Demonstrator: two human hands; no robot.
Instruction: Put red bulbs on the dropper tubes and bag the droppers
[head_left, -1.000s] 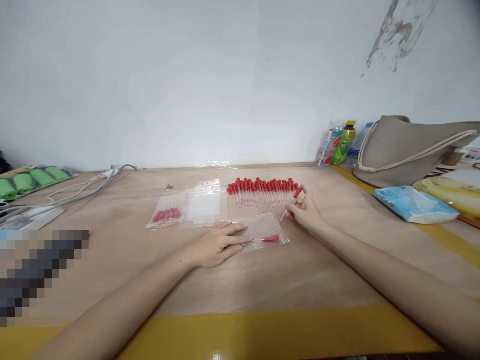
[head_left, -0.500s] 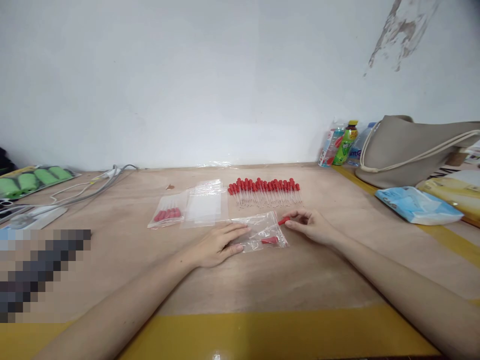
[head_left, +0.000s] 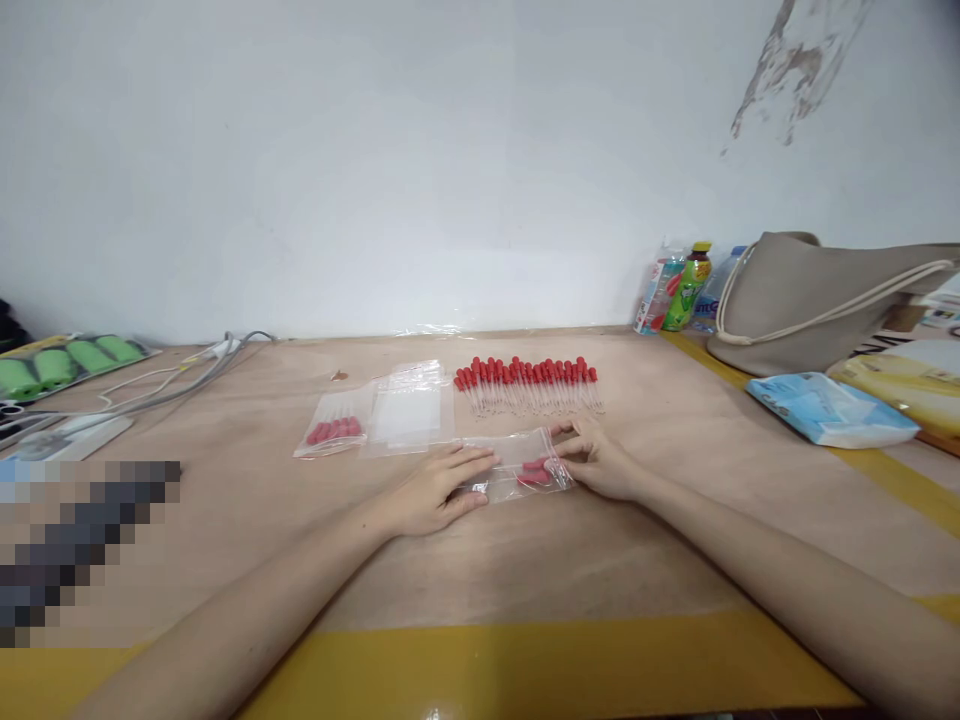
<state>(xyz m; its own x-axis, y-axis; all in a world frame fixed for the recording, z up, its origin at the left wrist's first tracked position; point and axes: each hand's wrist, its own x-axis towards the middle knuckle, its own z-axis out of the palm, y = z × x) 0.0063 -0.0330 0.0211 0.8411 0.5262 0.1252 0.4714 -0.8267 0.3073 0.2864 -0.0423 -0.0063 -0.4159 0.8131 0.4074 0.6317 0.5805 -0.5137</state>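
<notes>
A clear zip bag (head_left: pixel 506 455) lies flat on the table, with its mouth to the right. Inside it, side by side, are two droppers with red rubber bulbs; the nearer bulb (head_left: pixel 534 479) lies just below the other dropper (head_left: pixel 534 464). My left hand (head_left: pixel 439 490) rests on the bag's left part, fingers stretched out and holding nothing. At the mouth, my right hand (head_left: pixel 596 460) has its fingertips at the bulb end of the upper dropper, partly inside the bag. Behind the bag lies a row of several loose droppers (head_left: pixel 525 372), bulbs toward the wall.
Left of the bag lie a stack of flat zip bags (head_left: pixel 405 405) and a filled bag of droppers (head_left: pixel 334 425). Cables (head_left: pixel 202 375) and green rolls (head_left: pixel 56 368) are far left. Bottles (head_left: pixel 686 290), a grey bag (head_left: pixel 810 300) and a blue packet (head_left: pixel 832 408) stand right.
My right hand has moved left to the bag's mouth, and its dropper has slid into the bag beside the other one. My left hand has stayed in place.
</notes>
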